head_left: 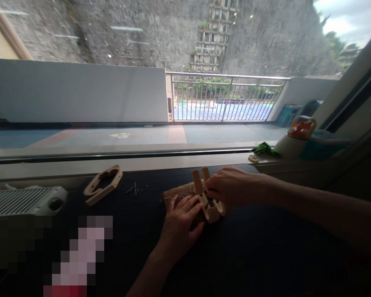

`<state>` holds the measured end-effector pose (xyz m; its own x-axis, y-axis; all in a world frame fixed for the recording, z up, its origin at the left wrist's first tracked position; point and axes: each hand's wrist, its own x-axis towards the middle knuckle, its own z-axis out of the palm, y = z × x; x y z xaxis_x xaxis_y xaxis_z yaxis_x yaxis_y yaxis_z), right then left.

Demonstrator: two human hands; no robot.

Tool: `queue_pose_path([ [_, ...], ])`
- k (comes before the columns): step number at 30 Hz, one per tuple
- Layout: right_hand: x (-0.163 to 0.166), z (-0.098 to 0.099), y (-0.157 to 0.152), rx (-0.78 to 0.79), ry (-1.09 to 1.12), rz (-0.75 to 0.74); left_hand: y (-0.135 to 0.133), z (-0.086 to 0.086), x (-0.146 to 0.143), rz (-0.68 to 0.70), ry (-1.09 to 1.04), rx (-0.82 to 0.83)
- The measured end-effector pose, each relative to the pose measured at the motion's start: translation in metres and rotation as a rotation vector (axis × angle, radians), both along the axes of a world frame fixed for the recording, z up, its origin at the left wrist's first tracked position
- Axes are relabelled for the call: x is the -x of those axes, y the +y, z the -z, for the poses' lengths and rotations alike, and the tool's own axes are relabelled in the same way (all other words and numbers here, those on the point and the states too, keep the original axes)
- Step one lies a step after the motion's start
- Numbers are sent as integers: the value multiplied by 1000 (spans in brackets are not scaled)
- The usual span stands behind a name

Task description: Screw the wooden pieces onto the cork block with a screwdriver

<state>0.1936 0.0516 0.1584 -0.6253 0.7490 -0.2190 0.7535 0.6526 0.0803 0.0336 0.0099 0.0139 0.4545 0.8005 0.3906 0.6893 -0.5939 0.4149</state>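
Note:
My left hand (pixel 181 225) lies with its fingers stretched and spread over a rough wooden block (pixel 179 191); its fingertips reach the side of a light wooden assembly (pixel 212 216). That assembly has rounded pieces with dark holes at the near end. Two flat wooden strips (pixel 197 181) stick out at its far end. My right hand (pixel 224 186) is closed over the assembly's right side, fingers pressed together and pointing down; what they hold is hidden. Several small metal screws or nails (pixel 133 189) lie on the dark table (pixel 136 239), left of the block.
A curved wooden frame (pixel 105 185) rests at the table's back left, near a white slatted heater (pixel 27 201). On the windowsill at right are a green cloth (pixel 265 149), a tape roll (pixel 253 158) and a white kettle-like container (pixel 292 145) with an orange top.

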Motion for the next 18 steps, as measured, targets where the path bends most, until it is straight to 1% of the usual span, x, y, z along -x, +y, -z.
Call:
queue_pose_path([
  [2,-3,-4,3,56,55,44,-1,-2,0,-23,-5,-8],
  [4,-11,-13,7,164,115,110,-1,-4,4,-35,3,-12],
  [7,-34,-29,11,305,238,208,6,-5,23,-50,29,-41],
  [8,-43,-30,12,357,415,296,10,-5,33,-95,20,-63],
  [9,-53,-28,12,379,598,355,15,-4,44,-177,-21,-96],
  [10,-63,-22,13,398,770,386,20,-3,54,-283,-91,-130],
  [12,-79,-2,15,517,1062,428,28,-2,73,-457,-311,-141],
  [13,-84,12,17,561,1209,457,30,-2,78,-523,-452,-83],
  [14,-86,28,20,611,1342,492,31,-2,82,-563,-596,20],
  [15,-86,44,25,645,1473,535,31,-3,82,-567,-735,135],
  [16,-84,59,30,650,1599,590,30,-4,80,-538,-844,248],
  [17,-80,73,36,635,1642,608,28,-5,77,-483,-913,340],
  [18,-73,86,42,621,1662,617,27,-6,72,-436,-938,398],
])
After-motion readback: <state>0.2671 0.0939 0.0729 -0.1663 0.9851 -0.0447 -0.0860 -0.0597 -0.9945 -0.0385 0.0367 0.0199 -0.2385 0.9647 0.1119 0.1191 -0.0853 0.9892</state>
